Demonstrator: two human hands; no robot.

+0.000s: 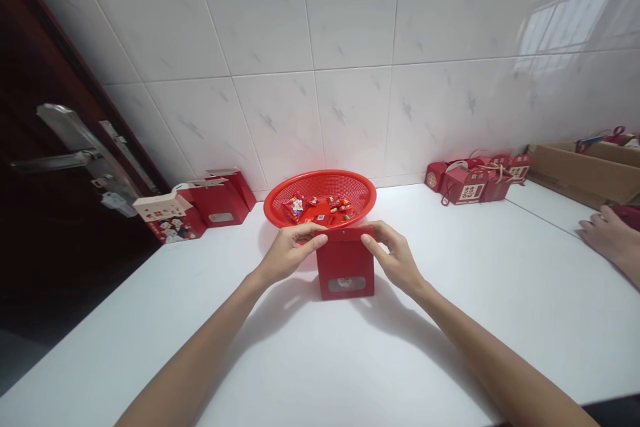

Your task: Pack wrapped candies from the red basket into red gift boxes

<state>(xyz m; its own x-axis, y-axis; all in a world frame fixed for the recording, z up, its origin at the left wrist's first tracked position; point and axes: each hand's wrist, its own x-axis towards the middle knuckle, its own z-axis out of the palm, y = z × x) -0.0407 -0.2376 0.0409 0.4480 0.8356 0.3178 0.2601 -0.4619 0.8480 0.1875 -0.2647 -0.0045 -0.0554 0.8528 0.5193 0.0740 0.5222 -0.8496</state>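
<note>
A red paper box (pixel 345 267) with a small clear window near its bottom stands upright on the white table (pixel 320 360). My left hand (pixel 295 250) pinches its top left corner, thumb on the front face. At the top right corner, my right hand (pixel 393 253) grips the same box in a like way. Just behind the box is a red mesh basket (pixel 369 197) with wrapped candies (pixel 295 205) inside, its front rim partly hidden by the box and my hands.
Several red boxes (pixel 220 201) stand at the back left, near a door handle (pixel 60 160). Small red gift boxes (pixel 465 185) sit at the back right beside a cardboard carton (pixel 565 173). Another person's hand (pixel 610 233) holds something dark red at the right edge.
</note>
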